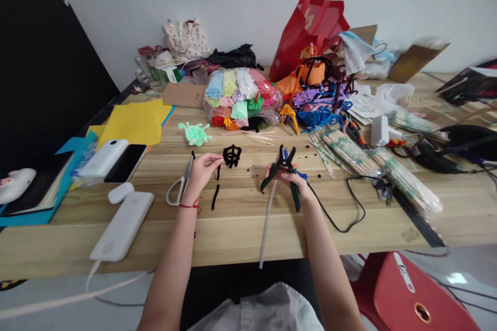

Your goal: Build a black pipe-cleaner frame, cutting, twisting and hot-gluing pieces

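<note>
Left hand, fingertips pressed together, is just left of black web, nearer than right hand gripping pliers.

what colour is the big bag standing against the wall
Red, with a pale gold print, seen best in the head view.

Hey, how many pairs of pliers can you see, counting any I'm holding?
2: the green-handled pair in your right hand, and the orange-handled pair beside the wrapped sticks, farther right. More may be hidden among the piles.
</note>
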### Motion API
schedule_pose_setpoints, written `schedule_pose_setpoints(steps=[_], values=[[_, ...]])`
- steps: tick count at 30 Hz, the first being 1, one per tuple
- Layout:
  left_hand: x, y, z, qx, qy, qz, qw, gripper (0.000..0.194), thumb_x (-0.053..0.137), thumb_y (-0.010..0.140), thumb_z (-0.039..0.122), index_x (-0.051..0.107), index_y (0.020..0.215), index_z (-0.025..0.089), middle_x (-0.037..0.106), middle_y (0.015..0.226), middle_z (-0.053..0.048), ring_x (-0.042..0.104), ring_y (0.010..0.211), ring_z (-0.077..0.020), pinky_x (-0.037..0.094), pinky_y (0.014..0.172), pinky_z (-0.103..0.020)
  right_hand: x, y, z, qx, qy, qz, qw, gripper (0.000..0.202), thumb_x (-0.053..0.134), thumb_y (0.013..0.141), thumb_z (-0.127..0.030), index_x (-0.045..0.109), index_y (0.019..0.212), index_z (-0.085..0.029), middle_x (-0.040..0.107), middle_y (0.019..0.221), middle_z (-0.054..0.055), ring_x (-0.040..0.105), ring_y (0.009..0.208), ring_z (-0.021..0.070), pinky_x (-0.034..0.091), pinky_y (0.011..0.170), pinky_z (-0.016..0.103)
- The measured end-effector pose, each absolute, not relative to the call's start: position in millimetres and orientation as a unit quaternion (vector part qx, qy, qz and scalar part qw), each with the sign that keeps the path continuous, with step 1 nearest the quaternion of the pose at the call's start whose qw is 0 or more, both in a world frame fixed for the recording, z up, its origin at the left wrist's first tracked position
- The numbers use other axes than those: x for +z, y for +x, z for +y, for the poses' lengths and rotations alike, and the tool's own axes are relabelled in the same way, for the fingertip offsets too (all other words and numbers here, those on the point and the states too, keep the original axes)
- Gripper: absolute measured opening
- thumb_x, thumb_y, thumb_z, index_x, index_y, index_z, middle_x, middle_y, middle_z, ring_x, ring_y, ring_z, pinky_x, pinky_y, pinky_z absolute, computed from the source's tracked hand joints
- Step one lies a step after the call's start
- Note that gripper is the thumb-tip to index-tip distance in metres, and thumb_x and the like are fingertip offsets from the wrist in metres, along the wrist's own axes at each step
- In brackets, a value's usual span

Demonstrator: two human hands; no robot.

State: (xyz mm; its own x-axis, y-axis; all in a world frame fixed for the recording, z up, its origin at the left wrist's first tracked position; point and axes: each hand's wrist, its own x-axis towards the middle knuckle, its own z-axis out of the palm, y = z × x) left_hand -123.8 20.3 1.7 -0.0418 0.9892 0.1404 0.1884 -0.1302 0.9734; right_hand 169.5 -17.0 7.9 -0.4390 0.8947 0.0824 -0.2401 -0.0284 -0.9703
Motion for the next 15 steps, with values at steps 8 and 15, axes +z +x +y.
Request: schedule_pose_setpoints(steps=[8, 15], values=[[-0.4, -123.4, 21.5, 0.495, 0.572, 0.524, 0.391, 0.028, 0.069, 0.070, 0.039, 0.066, 0.083, 0.014, 0.071, 0.086, -0.008, 0.066, 0.075, -0.0179, 0.053, 0.075, -0.032, 1.2, 164.3, -15.7, 0.562, -0.385, -0.555, 0.478, 0.044, 0.059, 0.073, -0.040, 0.057, 0.112, -0.019, 0.064, 0.110, 0.009, 0.055, 0.111, 0.0283, 0.034, 0.102, 0.047], [1.4, -121.2, 21.8, 0.494, 0.566, 0.529, 0.394, 0.027, 0.070, 0.068, 0.037, 0.066, 0.081, 0.014, 0.070, 0.083, -0.008, 0.066, 0.072, -0.0172, 0.053, 0.074, -0.032, 9.8, 159.4, -22.8, 0.656, -0.286, -0.542, 0.440, 0.045, 0.053, 0.075, -0.038, 0.056, 0.115, -0.016, 0.065, 0.109, 0.010, 0.056, 0.110, 0.0294, 0.037, 0.100, 0.048]])
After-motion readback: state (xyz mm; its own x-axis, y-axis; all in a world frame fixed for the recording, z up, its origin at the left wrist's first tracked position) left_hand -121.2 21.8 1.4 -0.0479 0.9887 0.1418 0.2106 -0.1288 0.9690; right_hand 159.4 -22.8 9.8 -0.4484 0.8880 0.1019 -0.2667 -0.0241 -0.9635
